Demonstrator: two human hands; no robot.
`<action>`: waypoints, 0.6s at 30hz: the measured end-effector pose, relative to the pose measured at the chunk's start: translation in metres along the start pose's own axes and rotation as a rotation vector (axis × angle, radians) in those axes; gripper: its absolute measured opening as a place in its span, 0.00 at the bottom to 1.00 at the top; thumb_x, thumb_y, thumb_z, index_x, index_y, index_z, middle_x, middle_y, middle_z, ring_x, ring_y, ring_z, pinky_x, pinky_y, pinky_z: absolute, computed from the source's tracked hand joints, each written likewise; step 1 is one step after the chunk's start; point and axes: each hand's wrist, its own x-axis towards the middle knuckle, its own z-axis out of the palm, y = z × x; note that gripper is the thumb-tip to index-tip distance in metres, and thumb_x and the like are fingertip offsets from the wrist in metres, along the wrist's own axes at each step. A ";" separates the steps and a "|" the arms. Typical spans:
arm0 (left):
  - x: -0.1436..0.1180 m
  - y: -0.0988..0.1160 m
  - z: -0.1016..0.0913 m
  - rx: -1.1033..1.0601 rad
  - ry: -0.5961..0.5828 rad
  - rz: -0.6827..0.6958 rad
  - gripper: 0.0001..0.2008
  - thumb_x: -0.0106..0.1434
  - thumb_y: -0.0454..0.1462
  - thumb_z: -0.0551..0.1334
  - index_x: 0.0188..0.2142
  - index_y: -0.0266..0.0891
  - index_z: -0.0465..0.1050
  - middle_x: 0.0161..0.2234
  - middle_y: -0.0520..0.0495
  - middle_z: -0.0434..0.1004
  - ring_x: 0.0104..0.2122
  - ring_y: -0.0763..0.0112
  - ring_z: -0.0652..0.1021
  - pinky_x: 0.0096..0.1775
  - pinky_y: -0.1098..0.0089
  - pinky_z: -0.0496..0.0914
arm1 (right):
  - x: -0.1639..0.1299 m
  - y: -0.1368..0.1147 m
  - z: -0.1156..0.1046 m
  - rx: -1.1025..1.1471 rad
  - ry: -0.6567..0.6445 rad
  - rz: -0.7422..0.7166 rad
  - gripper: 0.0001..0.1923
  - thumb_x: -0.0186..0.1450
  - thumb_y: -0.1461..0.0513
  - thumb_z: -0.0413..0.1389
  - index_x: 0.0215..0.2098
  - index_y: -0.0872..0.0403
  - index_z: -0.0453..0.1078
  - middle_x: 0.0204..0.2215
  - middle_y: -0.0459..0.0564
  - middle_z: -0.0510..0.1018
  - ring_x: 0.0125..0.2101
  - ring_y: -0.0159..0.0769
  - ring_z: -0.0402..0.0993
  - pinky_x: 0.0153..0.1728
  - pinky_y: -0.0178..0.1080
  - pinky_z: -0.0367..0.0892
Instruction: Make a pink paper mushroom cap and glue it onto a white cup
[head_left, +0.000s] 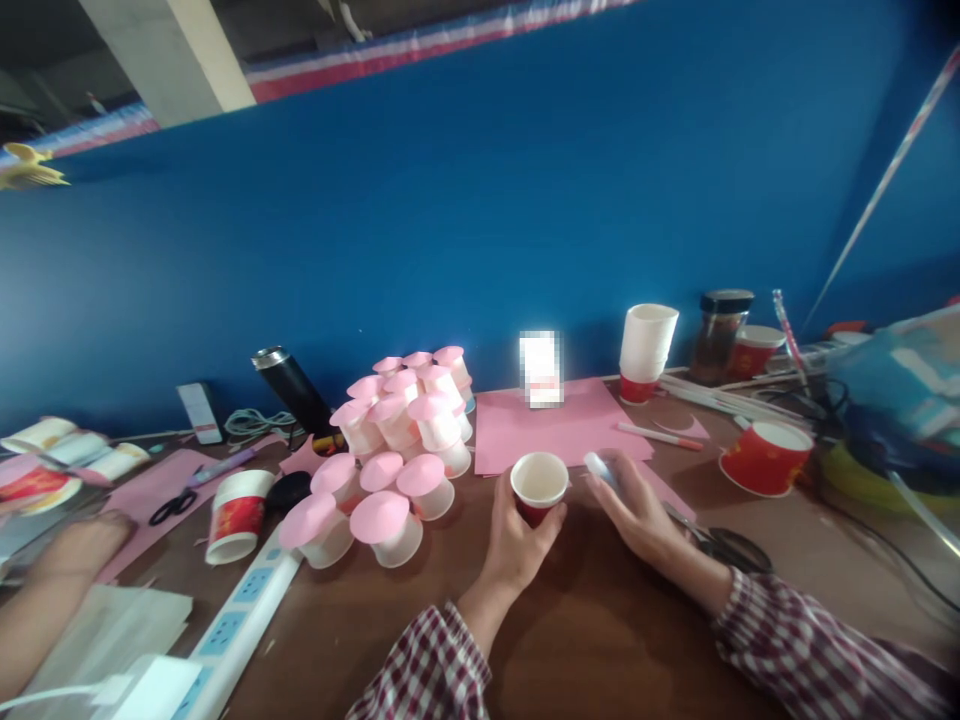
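My left hand [516,548] is wrapped round a red paper cup [539,482], its pale open mouth tilted up toward me. To the right of it, my right hand [637,512] grips a small white tube [602,470] with a slim tip pointing left toward the cup. Most of the tube is hidden by my fingers. Behind both hands lie sheets of pink paper [517,430]. Left of the cup stand several white cups with shallow pink paper cones [381,518] on top, grouped close together.
A power strip [240,615], a red-and-white cup [238,515] and black scissors [171,507] are on the left, near another person's arm [67,560]. At the right are stacked cups [647,345], a red bowl-like cup [766,460] and a dark jar [718,335]. A blue partition [525,200] stands behind.
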 end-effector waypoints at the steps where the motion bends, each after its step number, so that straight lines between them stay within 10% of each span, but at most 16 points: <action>1: 0.000 0.000 0.000 -0.008 -0.001 -0.001 0.26 0.52 0.39 0.66 0.50 0.37 0.63 0.46 0.41 0.70 0.46 0.61 0.72 0.50 0.59 0.65 | -0.001 0.001 0.000 0.014 0.003 0.005 0.13 0.66 0.53 0.48 0.45 0.51 0.57 0.34 0.49 0.73 0.34 0.38 0.70 0.34 0.38 0.67; 18: 0.000 -0.007 0.002 0.082 0.009 0.027 0.30 0.50 0.39 0.68 0.52 0.38 0.60 0.48 0.39 0.68 0.50 0.57 0.70 0.52 0.56 0.62 | 0.002 0.007 0.002 0.101 0.021 0.030 0.14 0.67 0.52 0.46 0.47 0.50 0.61 0.39 0.50 0.73 0.40 0.39 0.71 0.40 0.39 0.68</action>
